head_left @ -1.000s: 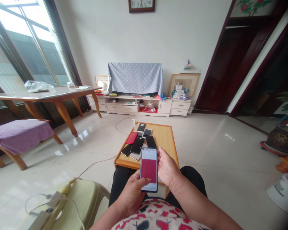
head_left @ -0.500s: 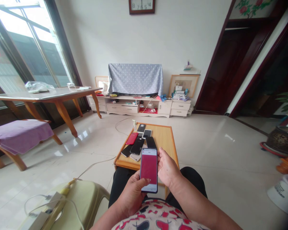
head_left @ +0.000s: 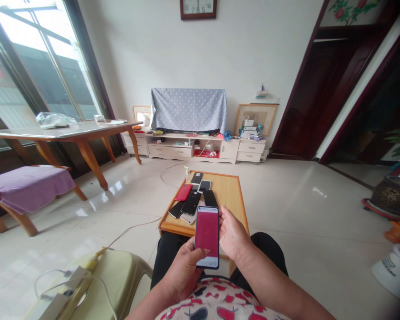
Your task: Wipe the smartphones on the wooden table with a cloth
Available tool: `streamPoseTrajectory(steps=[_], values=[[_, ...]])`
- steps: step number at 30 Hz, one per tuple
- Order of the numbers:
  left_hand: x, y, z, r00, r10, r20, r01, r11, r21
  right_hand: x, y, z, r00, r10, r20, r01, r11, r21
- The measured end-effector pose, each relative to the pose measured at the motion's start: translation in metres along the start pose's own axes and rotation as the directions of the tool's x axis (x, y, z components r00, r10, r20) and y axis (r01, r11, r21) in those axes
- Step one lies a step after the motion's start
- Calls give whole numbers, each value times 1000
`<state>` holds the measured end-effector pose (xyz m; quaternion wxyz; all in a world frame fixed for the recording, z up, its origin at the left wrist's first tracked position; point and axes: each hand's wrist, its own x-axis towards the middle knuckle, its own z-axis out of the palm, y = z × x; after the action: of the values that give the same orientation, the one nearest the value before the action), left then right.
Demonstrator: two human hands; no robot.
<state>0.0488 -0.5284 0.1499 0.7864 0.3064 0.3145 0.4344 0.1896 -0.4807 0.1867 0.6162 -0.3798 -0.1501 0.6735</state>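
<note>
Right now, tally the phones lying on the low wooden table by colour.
Red phone: 1
Black phones: 4
Pale phones: 2
Total: 7, leaving out the held phone. A pale sliver among them may be one more, too hidden to tell.

wall clock (head_left: 198,8), dotted blue cloth (head_left: 188,110) above low cream cabinet (head_left: 170,151), purple towel (head_left: 28,186) on wooden chair (head_left: 10,224)
</note>
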Motion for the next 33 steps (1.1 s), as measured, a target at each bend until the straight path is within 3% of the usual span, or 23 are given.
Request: streamPoseTrajectory(steps=[33], values=[[-1,0,0,1000,7,11,-7,1000,0,1,3,-1,1000,-17,-10,17,1000,-11]])
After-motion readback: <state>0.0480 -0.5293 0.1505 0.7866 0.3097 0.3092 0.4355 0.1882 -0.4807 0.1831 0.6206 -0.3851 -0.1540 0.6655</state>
